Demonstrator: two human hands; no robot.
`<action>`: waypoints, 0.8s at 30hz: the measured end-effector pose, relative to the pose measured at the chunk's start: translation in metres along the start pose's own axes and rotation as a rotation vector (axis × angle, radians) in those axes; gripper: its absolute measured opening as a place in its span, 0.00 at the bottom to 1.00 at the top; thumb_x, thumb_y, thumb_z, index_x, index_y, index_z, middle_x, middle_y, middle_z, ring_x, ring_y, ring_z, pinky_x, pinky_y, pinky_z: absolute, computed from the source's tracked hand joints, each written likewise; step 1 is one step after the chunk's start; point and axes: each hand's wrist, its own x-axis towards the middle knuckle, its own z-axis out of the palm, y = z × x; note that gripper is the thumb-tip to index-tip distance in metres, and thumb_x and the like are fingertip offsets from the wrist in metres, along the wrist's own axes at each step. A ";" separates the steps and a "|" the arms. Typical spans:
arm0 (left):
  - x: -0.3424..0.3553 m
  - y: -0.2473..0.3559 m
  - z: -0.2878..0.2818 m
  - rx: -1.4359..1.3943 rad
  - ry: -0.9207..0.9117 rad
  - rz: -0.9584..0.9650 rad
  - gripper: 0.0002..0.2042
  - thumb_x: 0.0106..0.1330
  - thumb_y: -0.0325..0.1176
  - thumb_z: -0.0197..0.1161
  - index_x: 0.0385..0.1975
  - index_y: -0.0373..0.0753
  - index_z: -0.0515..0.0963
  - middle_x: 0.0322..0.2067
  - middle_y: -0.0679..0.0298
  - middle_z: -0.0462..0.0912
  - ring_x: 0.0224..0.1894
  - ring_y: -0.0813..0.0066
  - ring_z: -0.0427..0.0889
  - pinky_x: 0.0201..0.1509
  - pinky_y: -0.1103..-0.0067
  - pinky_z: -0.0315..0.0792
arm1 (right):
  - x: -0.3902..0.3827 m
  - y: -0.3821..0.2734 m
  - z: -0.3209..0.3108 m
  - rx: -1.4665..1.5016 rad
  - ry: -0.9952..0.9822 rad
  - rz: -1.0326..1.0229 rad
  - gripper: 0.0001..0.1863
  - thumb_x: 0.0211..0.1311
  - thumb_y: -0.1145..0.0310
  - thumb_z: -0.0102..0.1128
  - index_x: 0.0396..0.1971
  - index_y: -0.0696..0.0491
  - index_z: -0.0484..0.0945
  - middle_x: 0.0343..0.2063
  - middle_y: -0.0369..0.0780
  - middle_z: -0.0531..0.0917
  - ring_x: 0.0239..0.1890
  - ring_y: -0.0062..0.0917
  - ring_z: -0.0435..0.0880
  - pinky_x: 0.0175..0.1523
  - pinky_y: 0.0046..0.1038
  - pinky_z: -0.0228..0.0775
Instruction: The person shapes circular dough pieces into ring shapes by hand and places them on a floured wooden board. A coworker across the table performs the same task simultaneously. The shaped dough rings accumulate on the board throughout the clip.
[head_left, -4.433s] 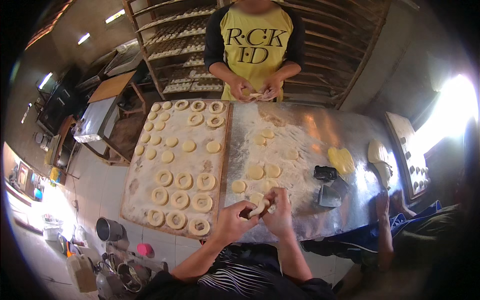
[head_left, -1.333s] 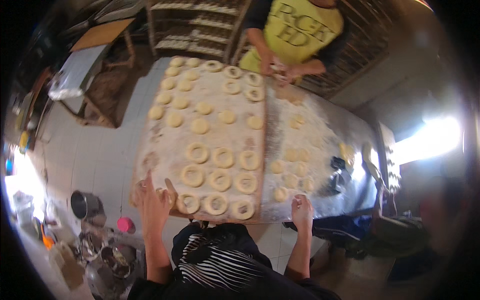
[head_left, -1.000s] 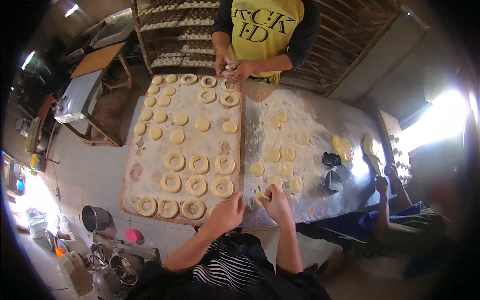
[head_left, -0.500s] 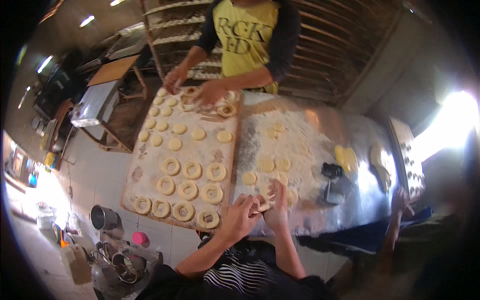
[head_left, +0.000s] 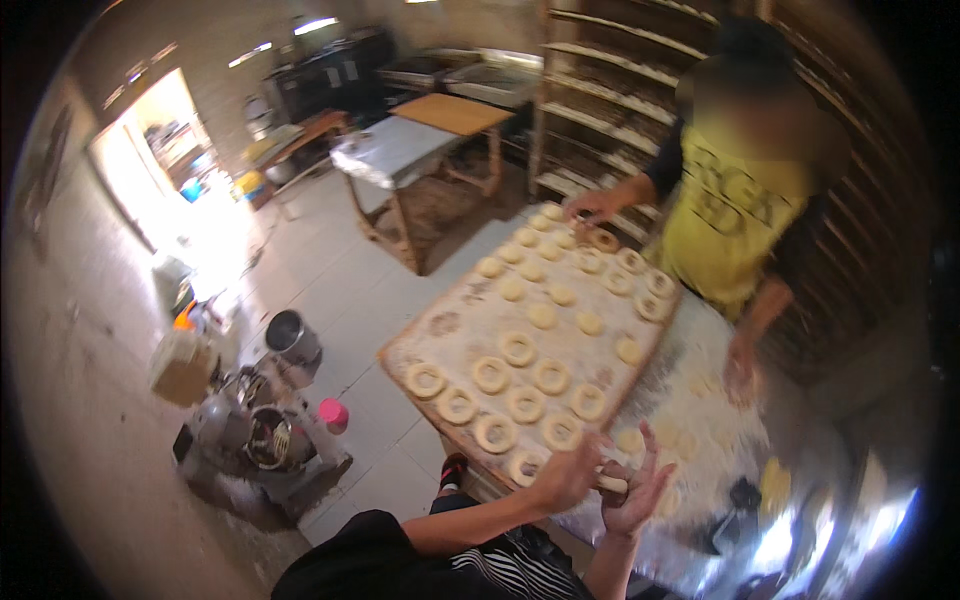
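you seem to be at the shaping step: the dough [head_left: 612, 484] is between your hands, near the board's [head_left: 455, 345] near right corner. your right hand [head_left: 637, 497] has its fingers spread, the dough at its palm; your left hand [head_left: 567, 480] is curled by the other end, but whether it pinches i cannot tell. the dough's long axis runs roughly left to right, pointing at neither hand's fingertips; the next move likely calls for light, even pressure.

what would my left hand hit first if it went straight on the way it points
Most likely the pale dough, then your right hand beyond it; depth is hard to judge.
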 end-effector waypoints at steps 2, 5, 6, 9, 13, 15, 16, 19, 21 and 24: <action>0.000 0.001 -0.010 0.346 -0.015 0.301 0.15 0.76 0.41 0.47 0.52 0.36 0.69 0.24 0.50 0.79 0.22 0.51 0.81 0.25 0.63 0.73 | 0.012 0.000 0.019 -0.208 -0.111 -0.076 0.46 0.72 0.35 0.38 0.72 0.59 0.47 0.27 0.41 0.78 0.35 0.27 0.78 0.51 0.30 0.71; 0.004 0.002 -0.040 0.326 0.045 0.204 0.14 0.77 0.42 0.46 0.49 0.37 0.69 0.22 0.51 0.81 0.22 0.44 0.79 0.23 0.59 0.71 | 0.027 -0.001 0.052 0.221 -0.171 -0.094 0.50 0.68 0.29 0.35 0.74 0.56 0.45 0.35 0.48 0.82 0.42 0.31 0.81 0.55 0.30 0.71; 0.005 0.002 -0.050 0.420 0.033 0.172 0.13 0.77 0.43 0.47 0.46 0.38 0.69 0.21 0.53 0.81 0.23 0.47 0.81 0.23 0.61 0.72 | 0.033 -0.003 0.063 0.259 -0.137 -0.068 0.49 0.67 0.30 0.37 0.73 0.56 0.49 0.37 0.48 0.83 0.44 0.32 0.81 0.56 0.30 0.71; 0.009 0.001 -0.080 0.450 0.037 0.227 0.12 0.76 0.42 0.49 0.44 0.39 0.69 0.21 0.53 0.80 0.24 0.47 0.82 0.24 0.62 0.73 | 0.055 -0.013 0.094 0.009 0.060 0.325 0.39 0.69 0.40 0.50 0.69 0.53 0.61 0.43 0.48 0.81 0.50 0.35 0.79 0.57 0.35 0.72; 0.012 -0.001 -0.120 0.323 0.199 0.237 0.09 0.73 0.38 0.54 0.43 0.39 0.69 0.23 0.54 0.80 0.25 0.50 0.82 0.26 0.64 0.74 | 0.077 0.006 0.134 -0.580 -0.087 -0.139 0.20 0.66 0.53 0.58 0.44 0.56 0.81 0.54 0.50 0.75 0.59 0.42 0.75 0.57 0.38 0.73; 0.014 0.000 -0.145 0.386 0.180 0.242 0.07 0.71 0.33 0.55 0.43 0.38 0.71 0.26 0.55 0.80 0.26 0.52 0.83 0.28 0.64 0.75 | 0.088 0.031 0.149 -0.591 -0.182 -0.257 0.20 0.66 0.55 0.57 0.37 0.58 0.85 0.57 0.52 0.73 0.61 0.44 0.73 0.58 0.39 0.72; 0.019 0.000 -0.154 0.496 0.271 0.303 0.07 0.72 0.34 0.55 0.42 0.37 0.72 0.26 0.55 0.80 0.24 0.53 0.82 0.26 0.66 0.74 | 0.096 0.047 0.156 -0.452 -0.193 -0.188 0.20 0.67 0.55 0.55 0.37 0.59 0.85 0.57 0.52 0.74 0.62 0.43 0.72 0.60 0.40 0.71; 0.021 0.001 -0.186 0.355 0.377 0.154 0.08 0.73 0.35 0.53 0.40 0.37 0.73 0.22 0.56 0.79 0.21 0.52 0.81 0.24 0.65 0.73 | 0.112 0.080 0.166 0.075 -0.348 -0.135 0.40 0.73 0.37 0.40 0.67 0.59 0.57 0.39 0.42 0.83 0.42 0.30 0.83 0.53 0.26 0.72; 0.028 -0.001 -0.205 0.420 0.362 0.128 0.08 0.74 0.35 0.53 0.37 0.37 0.72 0.16 0.53 0.76 0.19 0.51 0.80 0.21 0.64 0.72 | 0.123 0.095 0.176 -0.609 -0.333 -0.175 0.40 0.73 0.36 0.37 0.66 0.59 0.59 0.41 0.44 0.81 0.42 0.30 0.81 0.54 0.26 0.71; 0.036 -0.003 -0.236 0.413 0.358 0.016 0.10 0.76 0.36 0.49 0.38 0.37 0.73 0.20 0.53 0.79 0.21 0.52 0.82 0.24 0.65 0.74 | 0.139 0.103 0.198 -0.689 -0.238 -0.119 0.38 0.73 0.39 0.38 0.64 0.60 0.65 0.53 0.50 0.74 0.54 0.37 0.74 0.63 0.29 0.62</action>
